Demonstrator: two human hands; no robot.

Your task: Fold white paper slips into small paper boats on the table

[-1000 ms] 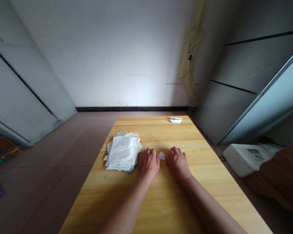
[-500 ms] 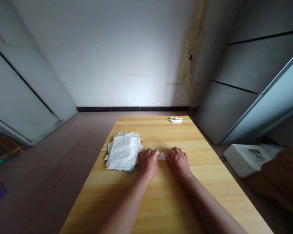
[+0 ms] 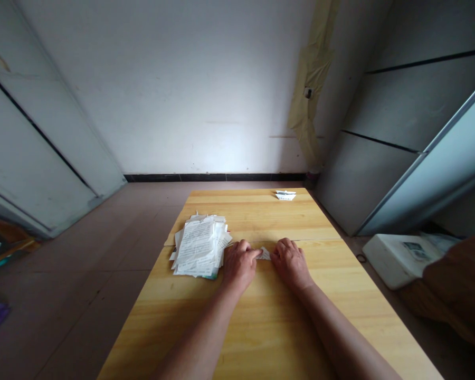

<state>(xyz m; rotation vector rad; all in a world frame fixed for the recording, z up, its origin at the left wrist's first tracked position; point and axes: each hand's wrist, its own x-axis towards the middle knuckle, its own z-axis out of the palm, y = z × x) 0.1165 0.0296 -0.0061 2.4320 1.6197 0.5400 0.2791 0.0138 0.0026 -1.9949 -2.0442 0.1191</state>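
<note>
Between my hands a small piece of folded paper (image 3: 265, 255) lies on the wooden table, its visible part pointed at the top. My left hand (image 3: 239, 264) has its fingers curled, and its thumb reaches across onto the paper's left part. On the other side my right hand (image 3: 291, 262) is closed at the paper's right end, with its fingertips tucked out of sight. Both ends of the paper are covered by my hands. Just left of my left hand is a loose stack of printed sheets (image 3: 200, 245).
A folded paper boat shape (image 3: 285, 195) stands near the far right corner of the wooden table (image 3: 269, 327). Beyond the table is a white wall (image 3: 206, 95). A white foam box (image 3: 398, 258) sits on the floor at right, beside grey cabinet panels (image 3: 376, 174).
My left thumb has stretched out to the right and now presses on the folded paper, covering more of it. My right hand has barely moved.
</note>
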